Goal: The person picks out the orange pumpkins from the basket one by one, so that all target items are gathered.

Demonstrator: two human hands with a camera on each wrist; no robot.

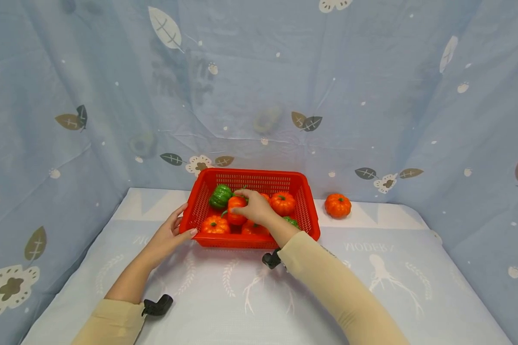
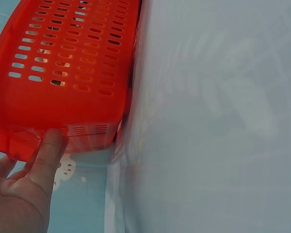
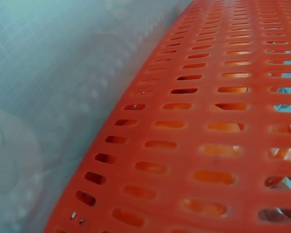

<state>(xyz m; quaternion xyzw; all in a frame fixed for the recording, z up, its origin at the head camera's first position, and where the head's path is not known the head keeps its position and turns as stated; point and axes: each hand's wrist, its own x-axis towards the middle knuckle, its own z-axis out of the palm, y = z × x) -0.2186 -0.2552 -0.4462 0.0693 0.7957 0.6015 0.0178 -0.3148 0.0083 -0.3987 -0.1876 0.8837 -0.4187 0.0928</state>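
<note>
In the head view, a red basket [image 1: 250, 242] stands at the far side of the table [image 1: 224, 306], before a blue curtain [image 1: 250, 86]. The left hand [image 1: 170, 234] grips its left end, thumb at the near corner and fingers along the left wall. The right hand [image 1: 256, 206] reaches into the basket and pinches a red pepper [image 1: 236, 219] between thumb and fingers, left of the middle. Around it lie a green pepper [image 1: 220, 196] far left, an orange pumpkin [image 1: 216, 225] near left, another pumpkin [image 1: 283, 204] far right and a partly hidden green thing [image 1: 291, 221] near right. A loose pumpkin [image 1: 338, 206] sits on the table, right of the basket. In the left wrist view, the left hand's fingers meet the basket's end. In the right wrist view, the slotted basket wall fills the right side, orange showing through its slots.
</note>
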